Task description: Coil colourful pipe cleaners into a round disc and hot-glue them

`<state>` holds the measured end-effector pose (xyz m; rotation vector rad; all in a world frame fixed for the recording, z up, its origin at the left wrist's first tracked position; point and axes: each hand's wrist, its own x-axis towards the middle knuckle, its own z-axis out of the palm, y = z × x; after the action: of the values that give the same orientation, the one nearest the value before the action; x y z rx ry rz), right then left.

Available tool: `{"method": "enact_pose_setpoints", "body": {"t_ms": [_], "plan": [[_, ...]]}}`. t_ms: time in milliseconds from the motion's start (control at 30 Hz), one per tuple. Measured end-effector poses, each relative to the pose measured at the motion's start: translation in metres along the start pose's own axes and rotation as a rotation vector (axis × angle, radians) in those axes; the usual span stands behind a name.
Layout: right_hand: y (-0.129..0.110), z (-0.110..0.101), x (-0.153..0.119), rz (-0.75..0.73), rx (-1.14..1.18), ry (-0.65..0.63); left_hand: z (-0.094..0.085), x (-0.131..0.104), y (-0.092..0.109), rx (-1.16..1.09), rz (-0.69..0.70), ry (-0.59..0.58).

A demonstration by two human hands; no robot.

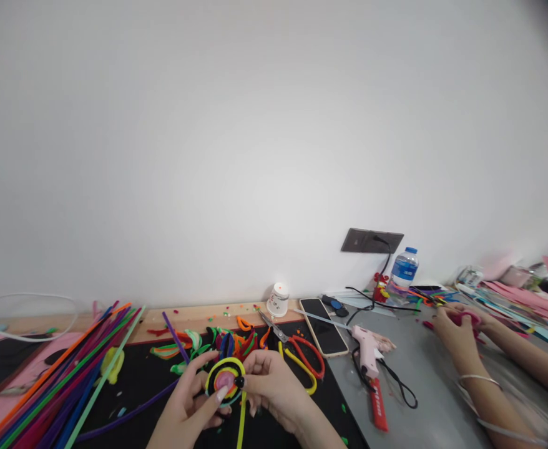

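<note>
My left hand [190, 399] is closed around the side of a round coil of pipe cleaners [226, 379], with the thumb on its face. Rings of yellow, black and orange circle a pink middle. At the coil's right edge, my right hand [276, 388] pinches the rim beside a small black tip. A yellow pipe cleaner tail [241, 419] hangs below the fingers. Behind both hands lie looped pipe cleaner pieces [227, 340] in green, orange and blue. Scissors with red and yellow handles [302, 357] rest just right of them.
Long pipe cleaners [63, 380] are bundled at left on a black mat [128, 390]. A paper cup [278, 300], phone [324, 327], pink glue gun [367, 349] and water bottle [404, 269] stand or lie rightward. Another person's hands [459, 324] hold something pink at far right.
</note>
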<state>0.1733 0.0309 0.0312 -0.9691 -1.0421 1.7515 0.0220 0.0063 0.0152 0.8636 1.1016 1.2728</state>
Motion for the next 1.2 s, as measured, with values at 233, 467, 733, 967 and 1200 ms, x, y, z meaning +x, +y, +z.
{"method": "enact_pose_setpoints", "body": {"t_ms": [233, 467, 733, 967, 1200], "plan": [[-0.001, -0.001, 0.001, -0.006, -0.068, 0.057, -0.001, 0.001, -0.004, -0.017, 0.014, -0.013], [0.001, -0.001, 0.001, 0.001, 0.01, 0.014, -0.005, 0.004, -0.005, -0.057, -0.003, -0.018], [-0.001, -0.001, -0.001, 0.001, 0.03, 0.012, -0.005, 0.005, -0.002, -0.104, -0.046, -0.012], [-0.001, -0.002, 0.0, 0.019, 0.059, 0.007, -0.007, 0.006, -0.002, -0.137, -0.092, -0.035], [0.001, -0.003, -0.001, 0.019, 0.07, -0.039, -0.01, 0.006, -0.002, -0.114, -0.095, -0.075]]}}
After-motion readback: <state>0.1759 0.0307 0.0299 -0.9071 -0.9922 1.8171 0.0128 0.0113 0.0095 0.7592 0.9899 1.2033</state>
